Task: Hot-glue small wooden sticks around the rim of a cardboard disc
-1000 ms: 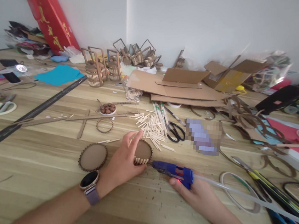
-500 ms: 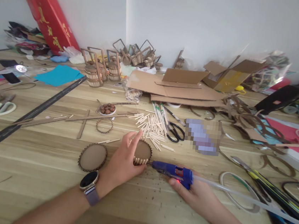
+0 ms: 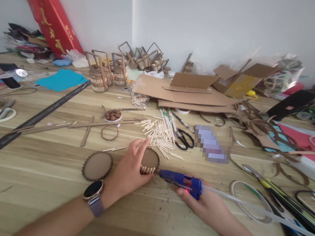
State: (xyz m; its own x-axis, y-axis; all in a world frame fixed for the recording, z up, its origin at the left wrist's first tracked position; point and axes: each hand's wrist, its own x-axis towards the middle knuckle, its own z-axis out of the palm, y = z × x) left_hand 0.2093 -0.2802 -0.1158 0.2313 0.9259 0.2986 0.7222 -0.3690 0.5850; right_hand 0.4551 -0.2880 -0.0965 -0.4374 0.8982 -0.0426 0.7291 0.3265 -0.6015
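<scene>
My left hand [image 3: 131, 168] grips a round cardboard disc [image 3: 151, 158] with a dark scalloped rim; short pale sticks [image 3: 148, 170] stand in a row along its near edge, by my thumb. Wrapped round a blue hot glue gun [image 3: 180, 179], my right hand [image 3: 207, 200] keeps the nozzle close to the disc's near right edge. A long clear glue stick [image 3: 239, 199] trails from the back of the gun. A second scalloped disc [image 3: 97, 166] lies flat to the left of my left hand. Behind the held disc is a pile of short wooden sticks [image 3: 162, 135].
Black-handled scissors [image 3: 185, 139] lie right of the pile, near a bowl of brown nuts [image 3: 113, 115] and a thin ring [image 3: 110, 132]. A tape roll [image 3: 250, 203] and a yellow-black cutter [image 3: 286, 199] are at right. Small lidded baskets [image 3: 98, 78] and cardboard sheets [image 3: 149, 87] stand behind.
</scene>
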